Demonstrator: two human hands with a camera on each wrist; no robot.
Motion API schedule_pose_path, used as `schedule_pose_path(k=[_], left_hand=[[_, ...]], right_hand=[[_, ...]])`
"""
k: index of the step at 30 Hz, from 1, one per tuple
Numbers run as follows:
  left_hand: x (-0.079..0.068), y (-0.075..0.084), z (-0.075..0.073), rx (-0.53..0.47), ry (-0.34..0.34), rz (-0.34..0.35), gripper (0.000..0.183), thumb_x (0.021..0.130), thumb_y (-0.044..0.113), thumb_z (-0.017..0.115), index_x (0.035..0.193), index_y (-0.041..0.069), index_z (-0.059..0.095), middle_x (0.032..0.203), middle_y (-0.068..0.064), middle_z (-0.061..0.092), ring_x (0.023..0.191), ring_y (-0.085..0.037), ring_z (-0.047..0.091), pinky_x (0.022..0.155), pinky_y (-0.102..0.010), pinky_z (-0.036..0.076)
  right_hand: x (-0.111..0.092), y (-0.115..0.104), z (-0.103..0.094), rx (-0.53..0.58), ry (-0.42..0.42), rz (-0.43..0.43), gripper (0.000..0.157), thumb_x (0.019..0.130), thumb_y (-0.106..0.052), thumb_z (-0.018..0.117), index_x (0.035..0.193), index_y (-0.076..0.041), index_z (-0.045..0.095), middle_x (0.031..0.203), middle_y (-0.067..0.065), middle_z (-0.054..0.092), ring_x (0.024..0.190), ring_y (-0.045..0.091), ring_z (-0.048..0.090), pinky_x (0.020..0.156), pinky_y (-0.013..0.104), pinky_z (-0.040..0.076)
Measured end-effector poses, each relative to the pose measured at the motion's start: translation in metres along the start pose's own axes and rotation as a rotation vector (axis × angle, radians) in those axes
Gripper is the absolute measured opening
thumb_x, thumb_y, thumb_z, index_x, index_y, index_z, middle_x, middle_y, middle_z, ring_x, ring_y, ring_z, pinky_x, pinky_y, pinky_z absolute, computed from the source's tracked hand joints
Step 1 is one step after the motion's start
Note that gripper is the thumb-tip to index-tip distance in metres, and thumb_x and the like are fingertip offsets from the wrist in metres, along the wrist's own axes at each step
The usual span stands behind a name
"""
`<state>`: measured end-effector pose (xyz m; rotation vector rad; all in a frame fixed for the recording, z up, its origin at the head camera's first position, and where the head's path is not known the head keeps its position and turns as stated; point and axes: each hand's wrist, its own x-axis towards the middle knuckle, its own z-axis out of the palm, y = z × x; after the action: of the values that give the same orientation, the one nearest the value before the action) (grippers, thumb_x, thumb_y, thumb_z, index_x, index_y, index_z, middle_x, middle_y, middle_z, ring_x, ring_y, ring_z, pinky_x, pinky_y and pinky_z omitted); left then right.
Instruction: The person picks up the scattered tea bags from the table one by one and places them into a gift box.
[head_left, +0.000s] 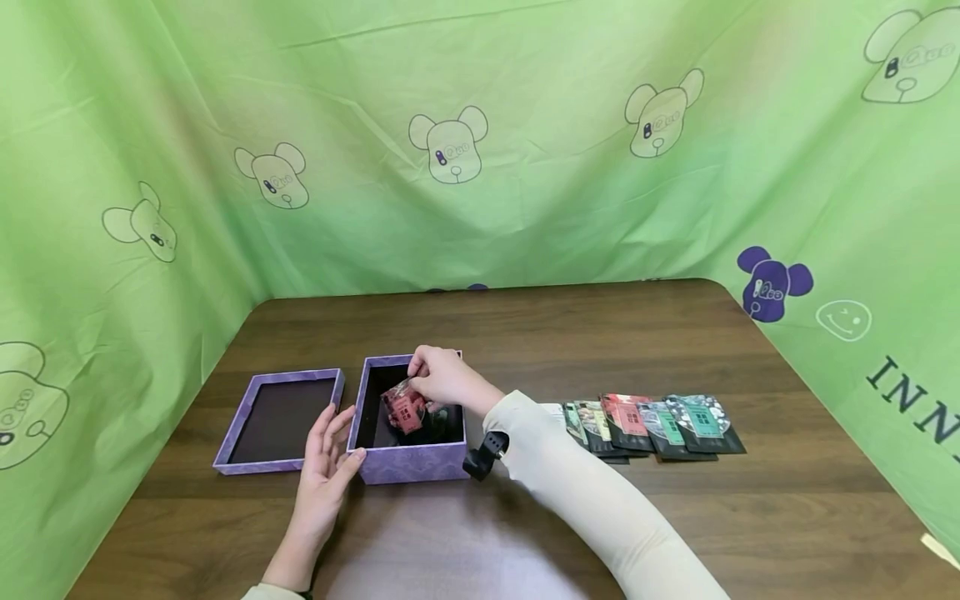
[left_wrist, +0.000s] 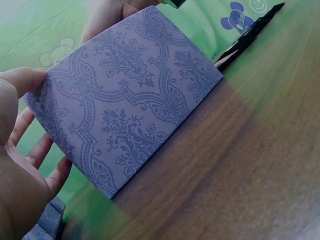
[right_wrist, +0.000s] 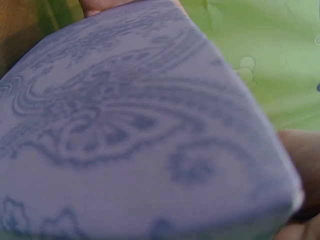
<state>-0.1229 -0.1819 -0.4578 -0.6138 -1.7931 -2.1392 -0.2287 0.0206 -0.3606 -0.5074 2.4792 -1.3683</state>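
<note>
A purple patterned box stands uncovered on the table, its inside black. My right hand reaches over its right wall and pinches a red-and-black packet by the upper corner, inside the box. Below that packet lies another dark one, mostly hidden. My left hand rests at the box's left side, thumb on the front left corner; the left wrist view shows its fingers fairly straight along the side wall. In the right wrist view the box wall fills most of the picture and hides the packet.
The box's purple lid lies inside-up to the left, close to my left hand. Several flat packets in red, teal and pale colours overlap in a row on the right, partly behind my right sleeve. A green printed cloth hangs around the table.
</note>
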Motion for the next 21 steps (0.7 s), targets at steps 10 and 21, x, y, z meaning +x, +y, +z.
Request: schedule_pose_path(k=[10,21], left_hand=[[0.001,0.001,0.001,0.008,0.004,-0.018,0.072,0.093,-0.02,0.046,0.153,0.014,0.028,0.145,0.006,0.049,0.135,-0.009,0.042,0.1,-0.022,0.041],[-0.001,0.001,0.0,0.022,0.011,-0.036,0.072,0.093,-0.02,0.046,0.153,0.015,0.028,0.145,0.007,0.048,0.135,-0.008,0.041,0.1,-0.02,0.04]], right_hand=[[-0.002,0.003,-0.006,-0.22,0.049,-0.148,0.009,0.087,-0.002,0.065,0.096,-0.001,0.065,0.078,0.005,0.068,0.067,0.014,0.063,0.068,0.025,0.051],[-0.012,0.003,-0.032,0.283,-0.061,-0.027,0.02,0.093,0.004,0.06,0.112,0.012,0.056,0.084,0.017,0.067,0.082,0.044,0.07,0.065,0.044,0.059]])
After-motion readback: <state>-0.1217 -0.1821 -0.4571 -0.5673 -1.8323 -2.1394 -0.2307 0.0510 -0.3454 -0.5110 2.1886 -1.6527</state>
